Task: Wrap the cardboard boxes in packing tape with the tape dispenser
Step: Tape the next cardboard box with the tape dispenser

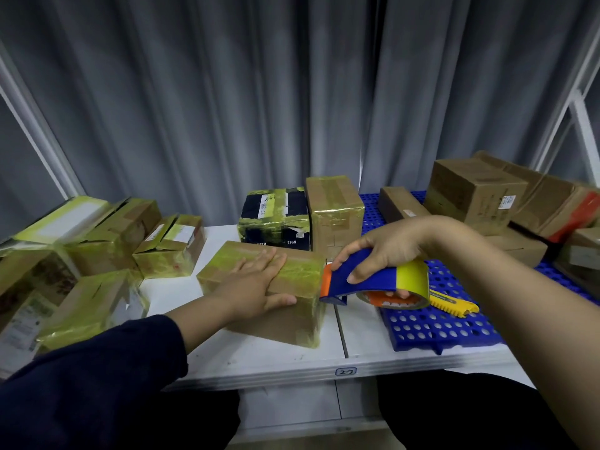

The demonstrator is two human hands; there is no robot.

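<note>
A cardboard box [292,323] partly wrapped in yellowish tape lies on the white table [266,362] in front of me. My left hand [256,287] presses flat on its top, fingers straight, thumb over the near edge. My right hand [386,251] grips a blue and orange tape dispenser [344,280] that carries a yellow tape roll [412,280]. The dispenser's front end touches the box's right top edge.
Several taped boxes [97,254] are piled at the left. A dark box [276,219] and a taped box [334,212] stand behind. Plain cardboard boxes [474,193] sit on a blue perforated mat [448,323] at the right. A yellow utility knife [454,305] lies there.
</note>
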